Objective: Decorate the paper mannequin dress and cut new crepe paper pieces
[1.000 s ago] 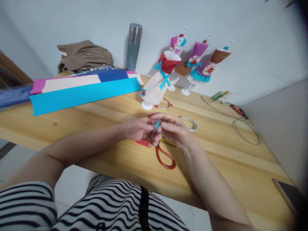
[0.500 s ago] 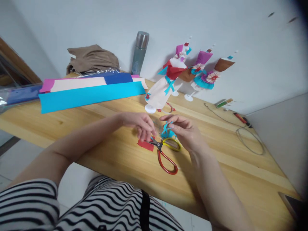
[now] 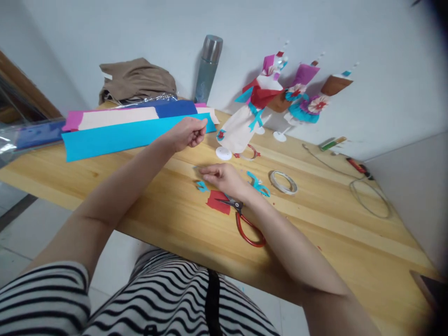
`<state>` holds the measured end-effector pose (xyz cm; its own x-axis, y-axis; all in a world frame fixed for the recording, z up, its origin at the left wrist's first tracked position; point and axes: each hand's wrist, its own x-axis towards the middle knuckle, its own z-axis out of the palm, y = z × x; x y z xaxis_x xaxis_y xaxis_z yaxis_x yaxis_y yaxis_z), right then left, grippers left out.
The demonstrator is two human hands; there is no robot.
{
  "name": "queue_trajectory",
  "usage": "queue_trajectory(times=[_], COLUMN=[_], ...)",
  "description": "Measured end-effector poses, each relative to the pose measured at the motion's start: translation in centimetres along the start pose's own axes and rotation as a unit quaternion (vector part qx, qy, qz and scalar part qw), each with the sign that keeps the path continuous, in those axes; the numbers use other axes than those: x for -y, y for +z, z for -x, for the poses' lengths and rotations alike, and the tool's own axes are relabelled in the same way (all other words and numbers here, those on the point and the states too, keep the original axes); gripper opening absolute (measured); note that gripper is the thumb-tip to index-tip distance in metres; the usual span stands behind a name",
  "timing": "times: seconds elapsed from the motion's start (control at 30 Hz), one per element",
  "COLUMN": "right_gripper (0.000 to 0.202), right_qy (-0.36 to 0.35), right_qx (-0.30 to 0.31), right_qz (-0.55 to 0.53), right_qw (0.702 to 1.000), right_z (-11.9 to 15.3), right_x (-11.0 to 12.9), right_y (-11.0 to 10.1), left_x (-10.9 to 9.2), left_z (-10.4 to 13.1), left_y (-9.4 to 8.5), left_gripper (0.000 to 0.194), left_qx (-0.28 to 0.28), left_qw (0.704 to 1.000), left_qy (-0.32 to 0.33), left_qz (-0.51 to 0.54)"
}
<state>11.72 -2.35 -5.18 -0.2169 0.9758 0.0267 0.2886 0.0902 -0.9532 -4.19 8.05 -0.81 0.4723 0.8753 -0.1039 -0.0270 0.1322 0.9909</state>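
Note:
My left hand is curled closed in front of the turquoise paper sheet; whatever its fingers may hold is hidden. Low over the table, my right hand reaches leftward with its fingers pressed together, and a tiny pale bit shows at their tips. Small turquoise paper scraps lie just below those fingertips. Scissors with a red handle rest partly on a red paper piece, their other handle covered by my right wrist. Beyond this wrist lie turquoise paper strips and a roll of tape.
A paper doll in a pale skirt stands at the back, with other paper figures on stands behind it. A thermos, brown cloth and stacked coloured paper line the wall. A cable lies right.
My left hand has moved up and left, away from the scissors, and curled closed. My right hand has left the turquoise strips and moved left, uncovering the tape roll. The view has shifted slightly.

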Motion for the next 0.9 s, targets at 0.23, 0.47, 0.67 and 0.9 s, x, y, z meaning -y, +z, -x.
queue_trajectory(times=[0.23, 0.47, 0.67, 0.9], right_gripper=[0.017, 0.008, 0.008, 0.026], right_qy=[0.014, 0.200, 0.257, 0.169], right_qx=[-0.096, -0.067, 0.023, -0.038], right_qz=[0.121, 0.373, 0.448, 0.370], right_qw=[0.988, 0.903, 0.856, 0.913], right_z=[2.9, 7.1, 6.2, 7.5], right_x=[0.5, -3.2, -4.6, -1.8], right_y=[-10.6, -20.1, -19.9, -20.3], left_x=[-1.2, -1.9, -2.2, -2.7], left_z=[0.7, 1.9, 4.0, 5.9], left_y=[0.1, 2.8, 4.6, 6.7], left_gripper=[0.055, 0.074, 0.050, 0.037], left_qx=[0.064, 0.194, 0.251, 0.259], left_qw=[0.994, 0.974, 0.949, 0.940], left_qy=[0.043, -0.029, 0.010, 0.056], left_qz=[-0.072, -0.113, -0.188, -0.213])
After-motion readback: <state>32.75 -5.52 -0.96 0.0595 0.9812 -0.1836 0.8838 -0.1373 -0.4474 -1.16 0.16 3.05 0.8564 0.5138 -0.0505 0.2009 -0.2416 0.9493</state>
